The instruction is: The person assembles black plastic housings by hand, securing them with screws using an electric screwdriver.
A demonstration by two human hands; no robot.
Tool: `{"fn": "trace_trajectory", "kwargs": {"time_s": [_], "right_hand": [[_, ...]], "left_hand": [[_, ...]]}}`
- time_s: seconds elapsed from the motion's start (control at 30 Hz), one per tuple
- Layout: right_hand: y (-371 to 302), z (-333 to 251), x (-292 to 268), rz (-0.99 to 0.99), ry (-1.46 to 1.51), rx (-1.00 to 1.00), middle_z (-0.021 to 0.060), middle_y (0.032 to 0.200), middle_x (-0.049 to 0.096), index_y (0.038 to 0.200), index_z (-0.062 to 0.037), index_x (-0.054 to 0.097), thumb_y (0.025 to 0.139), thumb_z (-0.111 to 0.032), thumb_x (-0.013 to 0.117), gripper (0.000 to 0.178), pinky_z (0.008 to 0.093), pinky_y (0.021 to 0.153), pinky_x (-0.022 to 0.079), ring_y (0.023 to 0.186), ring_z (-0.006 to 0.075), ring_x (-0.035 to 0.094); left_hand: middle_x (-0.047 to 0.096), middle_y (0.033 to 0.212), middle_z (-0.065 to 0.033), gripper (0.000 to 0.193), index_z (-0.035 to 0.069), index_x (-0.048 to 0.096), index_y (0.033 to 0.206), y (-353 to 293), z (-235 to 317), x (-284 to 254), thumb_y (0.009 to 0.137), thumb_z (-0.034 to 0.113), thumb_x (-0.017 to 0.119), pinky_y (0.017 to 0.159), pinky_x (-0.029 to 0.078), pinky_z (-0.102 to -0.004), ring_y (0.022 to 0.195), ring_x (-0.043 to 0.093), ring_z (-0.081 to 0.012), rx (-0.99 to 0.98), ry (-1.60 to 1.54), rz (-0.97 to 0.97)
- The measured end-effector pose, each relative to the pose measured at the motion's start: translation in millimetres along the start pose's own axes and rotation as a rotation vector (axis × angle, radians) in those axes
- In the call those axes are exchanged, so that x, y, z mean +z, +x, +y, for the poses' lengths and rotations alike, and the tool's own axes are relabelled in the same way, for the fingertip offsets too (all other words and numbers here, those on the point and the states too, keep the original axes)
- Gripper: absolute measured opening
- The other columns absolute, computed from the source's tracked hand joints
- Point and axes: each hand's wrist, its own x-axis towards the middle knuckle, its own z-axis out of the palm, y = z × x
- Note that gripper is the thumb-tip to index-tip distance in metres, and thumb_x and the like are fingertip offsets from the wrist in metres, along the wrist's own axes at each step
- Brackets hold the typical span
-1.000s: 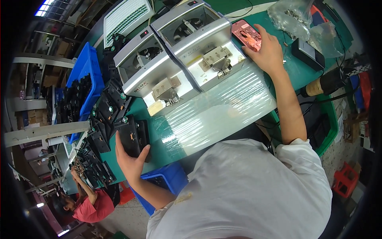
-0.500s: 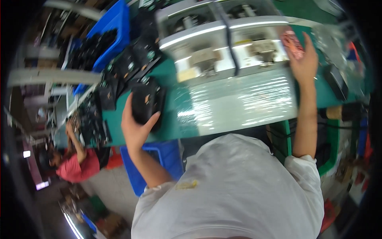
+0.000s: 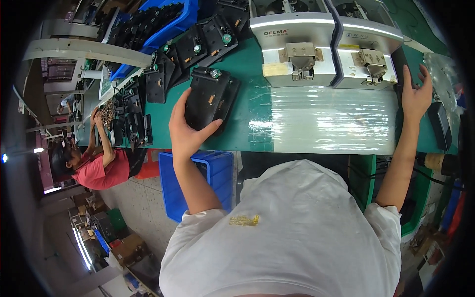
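Observation:
My left hand (image 3: 187, 126) grips the near left edge of a black plastic housing (image 3: 210, 99), its thumb resting on the near edge and its fingers along the left side. The housing has a round green-and-silver part at the top and a small copper-coloured piece in its middle. It lies on or just above the green mat (image 3: 250, 119). My right hand (image 3: 415, 94) is open, with fingers spread and nothing seen in it. It is beside the right end of two silver machines (image 3: 301, 62), near a clear plastic bag (image 3: 440, 74) and a dark box (image 3: 439, 123).
More black housings (image 3: 190, 47) lie at the back left, below a blue bin (image 3: 183, 24) full of black parts. A shiny plastic-covered board (image 3: 336, 121) lies before the machines. A blue crate (image 3: 198, 183) and a green crate (image 3: 368, 183) stand below the edge. A co-worker (image 3: 104, 166) sits at left.
The head view has shifted, and the scene sits further right. A reddish thing at my right hand no longer shows; that hand is now open. My left hand stays on the black housing.

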Motion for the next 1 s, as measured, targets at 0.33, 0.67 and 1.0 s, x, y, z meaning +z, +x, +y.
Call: {"fn": "trace_trajectory", "kwargs": {"time_s": [0.33,0.67,1.0], "right_hand": [[1.2,-1.5,-4.0,0.022,0.005,0.059,0.0104,0.126,0.070,0.126,-0.0082,0.070,0.090,-0.046,0.078,0.053,0.0344,0.089,0.054,0.114,0.0233,0.066],[1.9,10.3,1.5,0.045,0.079,0.074,0.0086,0.126,0.071,0.129,-0.0057,0.067,0.089,-0.044,0.079,0.056,0.0324,0.090,0.055,0.111,0.0191,0.069],[-0.3,10.3,1.8,0.070,0.134,0.078,0.0071,0.127,0.071,0.133,-0.0048,0.063,0.089,-0.044,0.079,0.061,0.0302,0.091,0.054,0.109,0.0172,0.069]], "left_hand": [[0.065,0.125,-0.0126,0.088,-0.001,0.051,0.142,-3.7,6.4,3.0,0.063,0.006,0.091,0.101,0.049,-0.0341,0.115,0.062,-0.0208,0.025,-0.136,0.072],[0.064,0.128,-0.0148,0.091,0.001,0.054,0.139,-9.7,1.5,8.8,0.059,0.016,0.093,0.096,0.052,-0.0364,0.112,0.064,-0.0246,0.125,0.109,0.097],[0.062,0.127,-0.0185,0.096,0.009,0.049,0.149,-10.9,5.0,7.3,0.061,0.018,0.087,0.098,0.051,-0.0431,0.115,0.062,-0.0349,0.043,0.120,-0.036]]}}
